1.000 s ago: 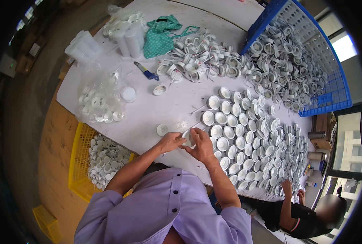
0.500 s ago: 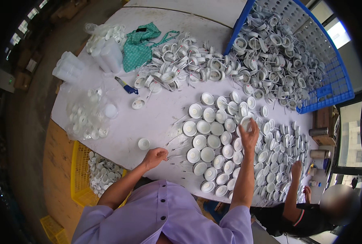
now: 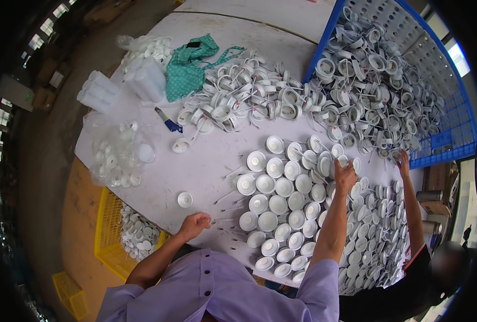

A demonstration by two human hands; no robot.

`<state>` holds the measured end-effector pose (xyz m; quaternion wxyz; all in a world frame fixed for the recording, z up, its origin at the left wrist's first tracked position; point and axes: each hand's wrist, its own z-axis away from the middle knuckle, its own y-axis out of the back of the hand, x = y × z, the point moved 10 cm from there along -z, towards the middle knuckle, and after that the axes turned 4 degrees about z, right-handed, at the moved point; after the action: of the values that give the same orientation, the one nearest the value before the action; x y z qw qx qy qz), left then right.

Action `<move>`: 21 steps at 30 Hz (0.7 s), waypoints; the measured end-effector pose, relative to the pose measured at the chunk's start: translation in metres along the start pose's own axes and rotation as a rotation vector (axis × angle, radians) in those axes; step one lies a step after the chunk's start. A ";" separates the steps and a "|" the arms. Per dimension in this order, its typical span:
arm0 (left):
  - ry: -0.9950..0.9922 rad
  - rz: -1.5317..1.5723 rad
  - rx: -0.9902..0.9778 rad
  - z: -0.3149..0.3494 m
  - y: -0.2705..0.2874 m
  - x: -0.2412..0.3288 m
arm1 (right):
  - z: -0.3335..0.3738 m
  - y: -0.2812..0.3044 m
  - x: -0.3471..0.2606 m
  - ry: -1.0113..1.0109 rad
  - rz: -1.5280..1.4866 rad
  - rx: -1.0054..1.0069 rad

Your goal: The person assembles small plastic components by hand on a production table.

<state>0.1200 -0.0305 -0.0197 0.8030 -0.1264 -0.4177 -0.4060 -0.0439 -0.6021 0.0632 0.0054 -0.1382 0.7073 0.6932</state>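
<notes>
Rows of white round downlights with thin wire leads lie face up on the table, their leads pointing left. My right hand reaches to the far part of these rows, fingers closed round the rim of a downlight. Beside the rows' left edge, near the wire ends, my left hand hovers with fingers curled together; whether anything is in them is hidden. A single small white cup-shaped part stands just beyond it.
A blue crate spills a heap of white ring-shaped lamp parts. A green cloth, a utility knife, plastic bags and a yellow basket lie leftward. At right, a co-worker's hand reaches toward the crate.
My right hand has moved from holding a downlight above the rows down onto their far edge. My left hand has shifted slightly left and nearer. The co-worker's arm has reached toward the crate.
</notes>
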 end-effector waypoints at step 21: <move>0.045 0.000 -0.024 -0.010 -0.007 -0.002 | -0.044 -0.003 -0.025 0.179 -0.166 0.102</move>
<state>0.1200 -0.0393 -0.0284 0.8105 -0.1267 -0.3948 -0.4137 -0.0113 -0.6406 0.0670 0.0065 -0.2573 0.7254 0.6384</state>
